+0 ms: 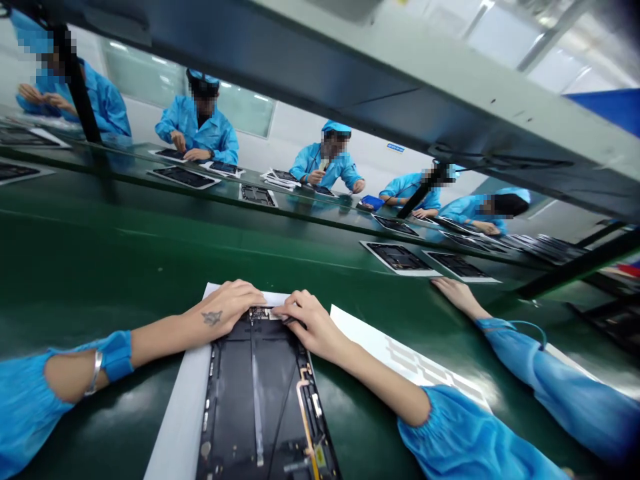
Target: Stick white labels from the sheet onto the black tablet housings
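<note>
A black tablet housing (235,400), with its inside facing up, lies on a white sheet (175,413) in front of me. Flat cables and small parts line its sides, and a small circuit board (260,313) sits at its far end. My left hand (227,310) is wrapped over the far left corner, fingers together at the board; the thumb is hidden. At the far right corner, my right hand (307,323) is closed in a pinch against the board. Whatever is between those fingertips is too small to name.
A white sheet with grey strips (400,353) lies right of the housing. Farther right, a co-worker's hand (457,293) reaches toward housings (400,257) on the green bench (125,267). Several co-workers sit opposite. A shelf beam (350,87) crosses overhead.
</note>
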### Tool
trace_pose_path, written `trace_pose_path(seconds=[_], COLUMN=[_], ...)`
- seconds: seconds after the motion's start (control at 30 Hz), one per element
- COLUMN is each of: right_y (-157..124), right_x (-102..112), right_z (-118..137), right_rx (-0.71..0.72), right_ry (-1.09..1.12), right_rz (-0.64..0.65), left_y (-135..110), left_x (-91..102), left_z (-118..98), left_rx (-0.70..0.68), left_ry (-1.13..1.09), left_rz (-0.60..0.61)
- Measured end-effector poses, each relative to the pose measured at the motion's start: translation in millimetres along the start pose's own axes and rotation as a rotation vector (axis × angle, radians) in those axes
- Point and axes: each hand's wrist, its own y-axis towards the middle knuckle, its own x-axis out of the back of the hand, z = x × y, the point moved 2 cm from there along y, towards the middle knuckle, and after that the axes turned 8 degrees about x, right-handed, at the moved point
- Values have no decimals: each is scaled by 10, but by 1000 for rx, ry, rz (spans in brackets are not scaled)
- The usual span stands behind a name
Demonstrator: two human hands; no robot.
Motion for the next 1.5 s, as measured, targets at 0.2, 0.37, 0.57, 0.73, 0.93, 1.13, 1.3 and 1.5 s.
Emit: trace_pose_path(seconds=[0.2, 0.37, 0.57, 0.73, 0.93, 1.13, 1.3, 1.5], right_y=[18, 28, 3, -12, -40, -37, -31, -30], right_x=[83, 129, 177, 166, 102, 85, 81, 58], right_z=[-159, -212, -240, -345, -453, -453, -455, -465], right_rx=[-122, -196, -280, -377, -403, -391, -389, -368], right_ry=[121, 139, 180, 243, 310, 324, 319, 308], right_rz=[-374, -490, -630, -696, -737, -722, -729, -718], left_y=[34, 236, 568, 758, 771, 933, 1003, 1032], left_x=[103, 231, 384, 501, 591, 1067, 1295, 1095], left_z=[189, 212, 559, 793, 860, 1441, 1709, 1394], left_rx=[167, 152, 140, 318, 514, 865, 1024, 794], left_ry=[184, 185, 13, -196, -365, -268, -80, 189], left_rz=[36, 230, 238, 350, 301, -198, -555, -602])
